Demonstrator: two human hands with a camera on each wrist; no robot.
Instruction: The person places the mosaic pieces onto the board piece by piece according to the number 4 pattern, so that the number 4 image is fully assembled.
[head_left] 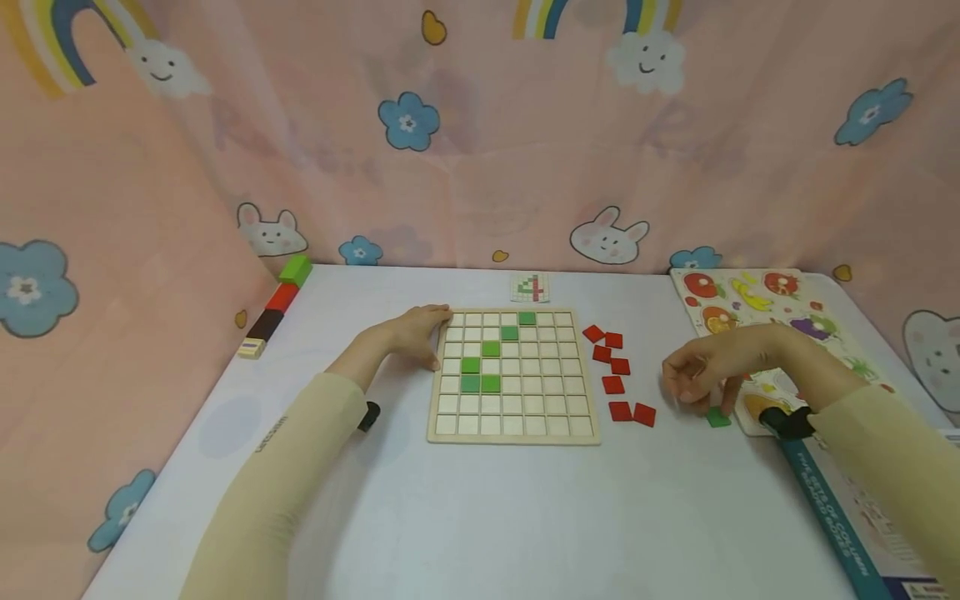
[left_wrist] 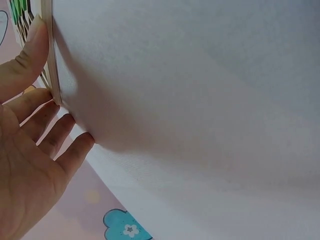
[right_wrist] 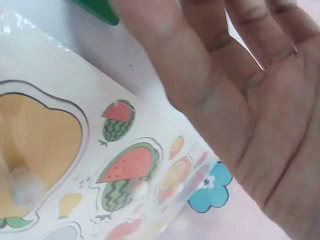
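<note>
A wooden grid board [head_left: 513,440] lies mid-table, several green tiles [head_left: 491,348] in its squares. My left hand [head_left: 416,335] rests at its far left corner, thumb along the side and fingers spread at the corner. Over the table to the right, my right hand [head_left: 697,373] hangs with bent fingers, low above a loose green tile [head_left: 718,417]. That green tile [right_wrist: 100,9] also shows at the top of the right wrist view, by the thumb; the fingertips there are out of frame. Several red tiles [head_left: 612,385] lie between the board and my right hand.
A small pattern card [head_left: 529,288] lies behind the board. A fruit puzzle board [head_left: 693,312] is under my right forearm, with a teal-edged box [head_left: 832,521] nearer. Coloured blocks [head_left: 282,297] line the left table edge. A pink printed curtain [head_left: 480,183] hangs behind.
</note>
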